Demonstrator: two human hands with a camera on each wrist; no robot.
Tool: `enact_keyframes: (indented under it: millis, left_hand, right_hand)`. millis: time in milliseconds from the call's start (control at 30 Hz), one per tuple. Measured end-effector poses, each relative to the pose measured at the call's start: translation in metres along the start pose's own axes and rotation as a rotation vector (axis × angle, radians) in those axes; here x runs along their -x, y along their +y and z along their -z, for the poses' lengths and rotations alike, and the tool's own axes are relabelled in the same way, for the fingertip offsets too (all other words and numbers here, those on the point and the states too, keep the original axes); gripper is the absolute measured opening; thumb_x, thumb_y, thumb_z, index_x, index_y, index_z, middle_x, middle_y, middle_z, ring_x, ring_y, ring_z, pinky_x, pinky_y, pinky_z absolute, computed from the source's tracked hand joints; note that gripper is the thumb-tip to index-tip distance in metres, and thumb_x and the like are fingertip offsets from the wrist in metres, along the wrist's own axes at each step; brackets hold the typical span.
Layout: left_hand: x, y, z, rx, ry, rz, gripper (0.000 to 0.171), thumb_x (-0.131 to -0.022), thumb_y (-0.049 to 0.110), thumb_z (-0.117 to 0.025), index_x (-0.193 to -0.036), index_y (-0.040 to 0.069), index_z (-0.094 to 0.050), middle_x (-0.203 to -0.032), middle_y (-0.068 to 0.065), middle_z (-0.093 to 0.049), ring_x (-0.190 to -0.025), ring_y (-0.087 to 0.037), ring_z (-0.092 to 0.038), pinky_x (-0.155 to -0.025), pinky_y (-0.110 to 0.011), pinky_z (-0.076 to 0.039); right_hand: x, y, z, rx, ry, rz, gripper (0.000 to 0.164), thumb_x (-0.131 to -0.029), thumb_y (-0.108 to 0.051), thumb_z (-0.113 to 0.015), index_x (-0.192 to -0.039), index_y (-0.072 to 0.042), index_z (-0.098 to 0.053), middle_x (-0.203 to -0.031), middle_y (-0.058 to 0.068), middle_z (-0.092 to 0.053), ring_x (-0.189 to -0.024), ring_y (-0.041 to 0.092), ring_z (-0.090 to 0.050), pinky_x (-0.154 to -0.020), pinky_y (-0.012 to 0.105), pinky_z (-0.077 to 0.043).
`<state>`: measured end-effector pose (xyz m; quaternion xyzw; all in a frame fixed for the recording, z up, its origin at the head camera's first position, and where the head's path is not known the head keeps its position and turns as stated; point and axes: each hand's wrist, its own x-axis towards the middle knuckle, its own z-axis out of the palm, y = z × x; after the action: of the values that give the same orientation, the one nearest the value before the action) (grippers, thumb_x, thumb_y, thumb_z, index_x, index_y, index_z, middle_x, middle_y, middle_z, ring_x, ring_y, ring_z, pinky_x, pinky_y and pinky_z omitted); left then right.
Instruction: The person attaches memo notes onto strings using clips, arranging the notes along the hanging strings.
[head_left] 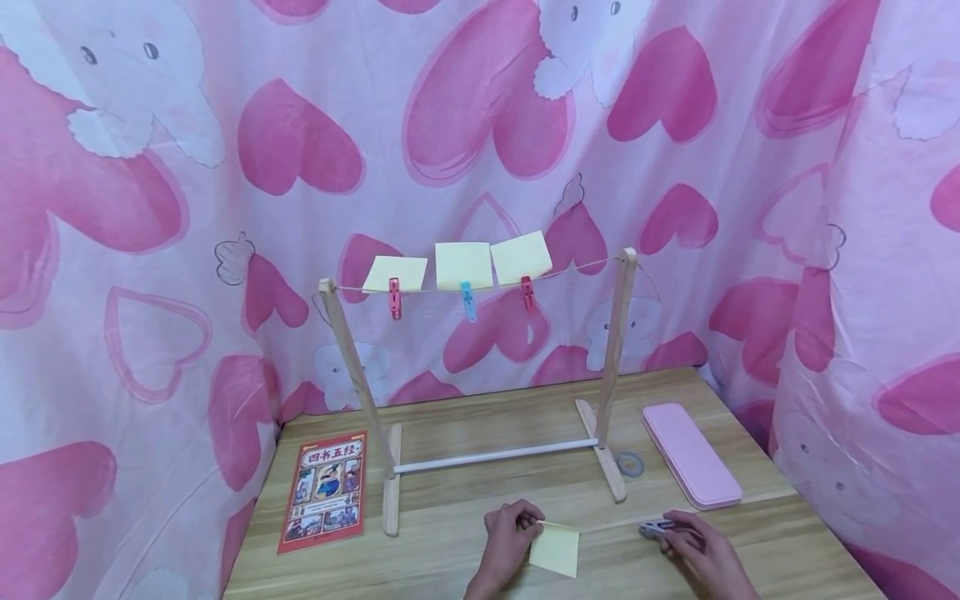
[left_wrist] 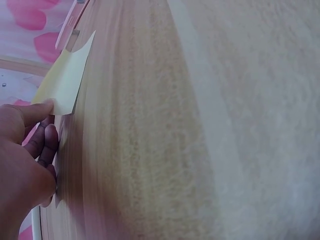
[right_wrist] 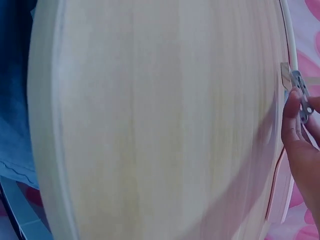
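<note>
My left hand (head_left: 508, 540) pinches a pale yellow paper note (head_left: 555, 552) by its corner, low over the table; the note curves a little in the left wrist view (left_wrist: 70, 75). To its right, my right hand (head_left: 708, 552) holds a grey clothespin (head_left: 654, 527) between thumb and fingers, apart from the note. Beyond both hands, a string between two wooden posts bears three similar notes, a left one (head_left: 397, 268), a middle one (head_left: 463, 263) and a right one (head_left: 522, 256). A red clothespin (head_left: 394, 300), a blue clothespin (head_left: 468, 303) and another red clothespin (head_left: 527, 293) grip them.
The wooden stand (head_left: 617, 358) has splayed feet and a white crossbar (head_left: 495, 457). A red book (head_left: 326, 492) lies at the left of the table. Right of the stand are a roll of tape (head_left: 630, 464) and a pink case (head_left: 692, 456). Heart-patterned curtains (head_left: 300, 142) surround the table.
</note>
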<state>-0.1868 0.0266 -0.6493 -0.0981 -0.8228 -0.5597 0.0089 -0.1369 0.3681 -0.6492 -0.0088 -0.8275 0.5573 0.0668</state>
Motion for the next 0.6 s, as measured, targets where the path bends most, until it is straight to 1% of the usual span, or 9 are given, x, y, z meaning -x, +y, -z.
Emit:
enact_keyframes:
  millis: [67, 100, 200, 267, 333, 433, 500, 567, 600]
  left_hand:
    - [0.0, 0.0, -0.001, -0.018, 0.002, -0.002, 0.015, -0.086, 0.002, -0.085, -0.092, 0.015, -0.079, -0.082, 0.004, -0.075, -0.083, -0.002, -0.056, -0.092, -0.04, -0.028]
    - [0.0, -0.001, -0.002, -0.024, 0.003, -0.002, 0.016, -0.086, 0.002, -0.085, -0.091, 0.015, -0.079, -0.082, 0.004, -0.075, -0.084, -0.002, -0.056, -0.092, -0.04, -0.028]
    - [0.0, -0.001, -0.003, -0.027, 0.003, 0.002, 0.016, -0.086, 0.002, -0.085, -0.091, 0.015, -0.079, -0.082, 0.005, -0.075, -0.084, -0.002, -0.054, -0.092, -0.041, -0.027]
    - [-0.001, -0.001, -0.003, -0.022, 0.002, 0.004, 0.016, -0.087, 0.002, -0.085, -0.091, 0.016, -0.079, -0.082, 0.006, -0.074, -0.084, -0.002, -0.054, -0.092, -0.041, -0.027]
    - [-0.001, -0.002, -0.004, -0.018, 0.004, 0.003, 0.015, -0.087, 0.002, -0.084, -0.091, 0.016, -0.079, -0.081, 0.006, -0.074, -0.084, -0.003, -0.053, -0.092, -0.042, -0.027]
    - [0.0, -0.002, -0.004, -0.024, 0.011, -0.009, 0.014, -0.087, 0.004, -0.084, -0.091, 0.016, -0.08, -0.081, 0.006, -0.073, -0.083, -0.003, -0.053, -0.092, -0.042, -0.027]
    - [0.0, -0.003, -0.005, -0.025, 0.019, -0.011, 0.012, -0.088, 0.005, -0.085, -0.091, 0.017, -0.08, -0.082, 0.006, -0.074, -0.083, -0.003, -0.054, -0.091, -0.041, -0.027]
    - [-0.001, -0.003, -0.005, -0.011, 0.029, 0.004, 0.01, -0.089, 0.007, -0.084, -0.092, 0.016, -0.081, -0.084, 0.005, -0.077, -0.084, -0.003, -0.056, -0.092, -0.039, -0.027]
    - [-0.003, -0.002, -0.004, 0.008, 0.035, 0.021, 0.009, -0.091, 0.008, -0.083, -0.094, 0.016, -0.081, -0.086, 0.005, -0.077, -0.084, -0.002, -0.058, -0.093, -0.038, -0.031]
  right_hand:
    - [-0.001, -0.002, -0.001, -0.046, -0.029, -0.059, 0.035, -0.104, 0.008, -0.065, -0.132, 0.026, -0.055, -0.093, 0.014, -0.08, -0.079, 0.004, -0.074, -0.072, 0.024, -0.064]
    - [-0.001, -0.003, -0.002, -0.054, -0.028, -0.08, 0.034, -0.106, 0.005, -0.063, -0.134, 0.025, -0.056, -0.093, 0.013, -0.08, -0.079, 0.006, -0.074, -0.073, 0.024, -0.064]
    - [-0.002, -0.005, -0.006, -0.034, 0.008, -0.117, 0.031, -0.111, -0.003, -0.061, -0.132, 0.019, -0.065, -0.086, 0.008, -0.077, -0.074, 0.008, -0.071, -0.071, 0.024, -0.061]
    - [-0.003, -0.008, -0.008, -0.002, 0.03, -0.142, 0.032, -0.112, -0.011, -0.063, -0.131, 0.014, -0.069, -0.084, 0.004, -0.074, -0.072, 0.008, -0.068, -0.069, 0.024, -0.058]
    - [-0.005, -0.01, -0.008, 0.002, 0.03, -0.179, 0.036, -0.112, -0.016, -0.064, -0.134, 0.012, -0.068, -0.086, 0.003, -0.073, -0.074, 0.007, -0.067, -0.07, 0.024, -0.057]
    - [-0.009, -0.016, -0.005, -0.054, 0.028, -0.253, 0.046, -0.109, -0.019, -0.071, -0.141, 0.014, -0.061, -0.099, 0.002, -0.075, -0.083, 0.004, -0.07, -0.075, 0.023, -0.06]
    - [-0.011, -0.02, -0.002, -0.087, 0.031, -0.262, 0.048, -0.107, -0.015, -0.073, -0.142, 0.015, -0.059, -0.106, 0.002, -0.078, -0.087, 0.003, -0.072, -0.079, 0.024, -0.062]
    - [-0.012, -0.023, 0.002, -0.082, 0.04, -0.221, 0.045, -0.105, -0.01, -0.073, -0.139, 0.015, -0.059, -0.107, -0.002, -0.078, -0.09, 0.001, -0.071, -0.08, 0.022, -0.061]
    - [-0.013, -0.025, 0.004, -0.086, 0.05, -0.188, 0.041, -0.104, -0.006, -0.073, -0.137, 0.016, -0.06, -0.106, -0.004, -0.078, -0.089, 0.0, -0.071, -0.079, 0.021, -0.06]
